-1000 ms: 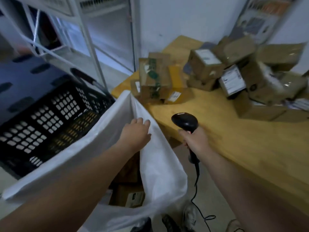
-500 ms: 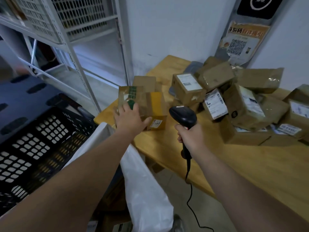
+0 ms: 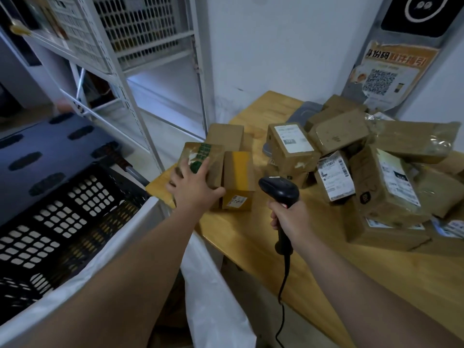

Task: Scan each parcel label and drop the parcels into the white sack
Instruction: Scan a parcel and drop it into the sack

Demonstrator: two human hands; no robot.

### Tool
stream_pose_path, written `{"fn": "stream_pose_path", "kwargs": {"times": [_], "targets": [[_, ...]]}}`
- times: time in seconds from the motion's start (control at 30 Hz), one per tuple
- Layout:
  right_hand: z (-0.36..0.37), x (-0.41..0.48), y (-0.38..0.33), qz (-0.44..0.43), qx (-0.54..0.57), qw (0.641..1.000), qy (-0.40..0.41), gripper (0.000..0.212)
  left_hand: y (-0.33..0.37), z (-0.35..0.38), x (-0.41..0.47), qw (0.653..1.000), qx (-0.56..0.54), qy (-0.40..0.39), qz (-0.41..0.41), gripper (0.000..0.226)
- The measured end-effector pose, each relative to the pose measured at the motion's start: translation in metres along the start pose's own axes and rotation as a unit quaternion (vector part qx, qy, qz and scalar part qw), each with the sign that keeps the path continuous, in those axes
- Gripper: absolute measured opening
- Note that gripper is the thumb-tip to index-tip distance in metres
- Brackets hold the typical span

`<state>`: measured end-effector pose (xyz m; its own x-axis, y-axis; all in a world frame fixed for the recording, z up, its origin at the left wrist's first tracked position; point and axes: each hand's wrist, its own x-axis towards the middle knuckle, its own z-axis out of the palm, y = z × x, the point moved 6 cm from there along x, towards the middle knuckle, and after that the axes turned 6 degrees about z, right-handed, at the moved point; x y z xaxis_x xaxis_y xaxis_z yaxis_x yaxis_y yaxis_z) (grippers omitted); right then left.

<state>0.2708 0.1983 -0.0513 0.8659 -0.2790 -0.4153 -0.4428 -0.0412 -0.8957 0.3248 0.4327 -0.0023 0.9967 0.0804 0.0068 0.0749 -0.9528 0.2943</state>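
My left hand [image 3: 194, 185] lies on a brown parcel with green print [image 3: 204, 156] at the wooden table's near left corner, fingers spread over its front, thumb around its right side. A yellow-topped parcel [image 3: 238, 179] stands touching it on the right, and a plain brown box [image 3: 224, 136] stands behind. My right hand [image 3: 291, 219] is shut on a black corded barcode scanner [image 3: 280, 190], its head pointing toward the yellow-topped parcel. The white sack [image 3: 213, 297] hangs open below my left forearm, beside the table's edge.
A heap of several labelled cardboard parcels [image 3: 364, 167] covers the wooden table [image 3: 326, 267] at the back right. A black perforated crate [image 3: 57, 222] sits left of the sack. White metal shelving [image 3: 113, 46] stands behind. The scanner's cord [image 3: 282, 297] hangs off the table's front.
My left hand left the sack's rim, reached up to the table and settled on the green-printed parcel. The scanner hand stayed near the table's front edge while the view lifted toward the table.
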Motion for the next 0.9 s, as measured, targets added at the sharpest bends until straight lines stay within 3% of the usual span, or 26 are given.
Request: {"fn": "stream_pose_path", "kwargs": {"times": [0.2,0.43,0.57,0.63,0.7,0.77,0.83,0.9], "targets": [[-0.003,-0.01,-0.002,0.011,0.026,0.999,0.015,0.034,0.006,-0.024,-0.022,0.995,0.016,0.05,0.085,0.077],[-0.015,-0.034,0.004,0.063,0.135,0.988,0.031,0.017,0.018,-0.046,-0.043,0.981,-0.06,0.131,0.13,0.063],[-0.027,-0.04,0.004,0.067,0.204,0.976,0.023,0.016,0.041,-0.056,-0.052,0.953,-0.147,0.193,0.18,0.058],[-0.034,-0.041,0.002,0.059,0.241,0.969,0.018,0.011,0.057,-0.057,-0.054,0.936,-0.253,0.178,0.17,0.05],[-0.044,-0.041,-0.001,0.052,0.276,0.96,0.021,0.018,0.073,-0.049,-0.053,0.885,-0.432,0.113,0.128,0.032],[-0.055,-0.039,-0.007,0.038,0.314,0.949,0.018,0.032,0.09,-0.036,-0.056,0.794,-0.606,0.021,0.048,0.025],[-0.068,-0.037,-0.013,0.017,0.344,0.939,0.014,0.031,0.106,-0.021,-0.06,0.718,-0.693,-0.048,-0.04,0.018],[-0.082,-0.036,-0.018,0.004,0.361,0.933,0.007,0.026,0.12,-0.006,-0.066,0.656,-0.739,-0.113,-0.106,0.025]]}}
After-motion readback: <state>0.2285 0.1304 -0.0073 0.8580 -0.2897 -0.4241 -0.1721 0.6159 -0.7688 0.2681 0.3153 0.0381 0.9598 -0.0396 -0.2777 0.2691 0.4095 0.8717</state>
